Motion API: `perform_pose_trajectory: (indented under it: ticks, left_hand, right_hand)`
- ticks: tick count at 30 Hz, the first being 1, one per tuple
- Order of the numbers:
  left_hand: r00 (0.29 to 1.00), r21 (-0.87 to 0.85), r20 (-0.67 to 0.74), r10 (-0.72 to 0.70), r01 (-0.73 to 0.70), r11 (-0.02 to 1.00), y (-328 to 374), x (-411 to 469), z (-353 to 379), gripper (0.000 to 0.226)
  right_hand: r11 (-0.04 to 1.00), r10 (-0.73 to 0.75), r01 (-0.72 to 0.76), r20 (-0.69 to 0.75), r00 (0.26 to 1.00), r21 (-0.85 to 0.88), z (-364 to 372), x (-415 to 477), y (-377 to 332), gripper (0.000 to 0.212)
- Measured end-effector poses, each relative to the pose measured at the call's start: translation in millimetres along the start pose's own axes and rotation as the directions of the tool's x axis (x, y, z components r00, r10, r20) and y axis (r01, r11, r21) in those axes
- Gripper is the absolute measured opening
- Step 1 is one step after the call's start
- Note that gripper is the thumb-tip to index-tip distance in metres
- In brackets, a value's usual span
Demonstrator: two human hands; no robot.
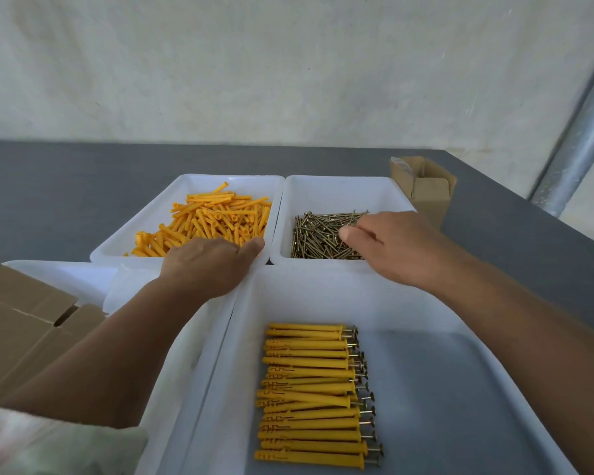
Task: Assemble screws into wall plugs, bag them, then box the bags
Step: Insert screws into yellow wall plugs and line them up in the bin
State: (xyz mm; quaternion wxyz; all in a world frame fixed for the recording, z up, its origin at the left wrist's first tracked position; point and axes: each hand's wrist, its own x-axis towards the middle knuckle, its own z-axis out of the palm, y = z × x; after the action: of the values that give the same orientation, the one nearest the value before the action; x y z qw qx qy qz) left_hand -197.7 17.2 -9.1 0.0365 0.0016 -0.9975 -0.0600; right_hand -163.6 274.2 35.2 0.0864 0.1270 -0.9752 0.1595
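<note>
Orange wall plugs (213,217) fill a white tray (199,181) at the back left. Brass screws (323,234) lie in the white tray (340,186) beside it. My left hand (203,265) reaches over the near rim of the plug tray, fingers hidden below the palm. My right hand (391,241) reaches into the screw tray, thumb and fingers down among the screws; whether they pinch one is hidden. A row of plugs with screws in them (312,392) lies in the big white tray (460,354) in front.
A small open cardboard box (426,186) stands at the back right of the grey table (48,186). Flat cardboard boxes (21,323) and another white tray (66,275) sit at the left. A metal pole (576,145) leans at the right by the wall.
</note>
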Motion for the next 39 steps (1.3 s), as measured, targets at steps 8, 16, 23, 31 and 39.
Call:
perform_pose_trajectory:
  ticks: [8, 16, 23, 31, 39]
  left_hand:
    - [0.998, 0.058, 0.056, 0.010, -0.013, 0.998, -4, 9, 1, 0.091]
    - [0.997, 0.063, 0.077, 0.002, -0.007, 0.998, -3, 11, 0, 0.092]
    - [0.996, 0.043, 0.084, -0.027, 0.023, 0.999, -2, 11, 0, 0.090]
    - [0.996, -0.065, 0.005, -0.087, 0.087, 0.994, 0, 9, -3, 0.074]
    - [0.975, -0.337, -0.100, -0.199, 0.155, 0.929, 5, -2, -15, 0.019]
  right_hand:
    - [0.970, 0.230, -0.192, 0.292, 0.928, -0.151, 22, 12, 27, 0.081]
    - [0.968, 0.239, -0.198, 0.331, 0.913, -0.152, 26, 19, 33, 0.082]
    - [0.973, 0.205, -0.165, 0.276, 0.939, -0.161, 27, 18, 32, 0.083]
    - [0.994, 0.103, -0.094, 0.194, 0.976, -0.057, 24, 13, 34, 0.053]
    - [0.997, 0.043, -0.047, 0.062, 0.997, 0.053, 15, 12, 29, 0.013]
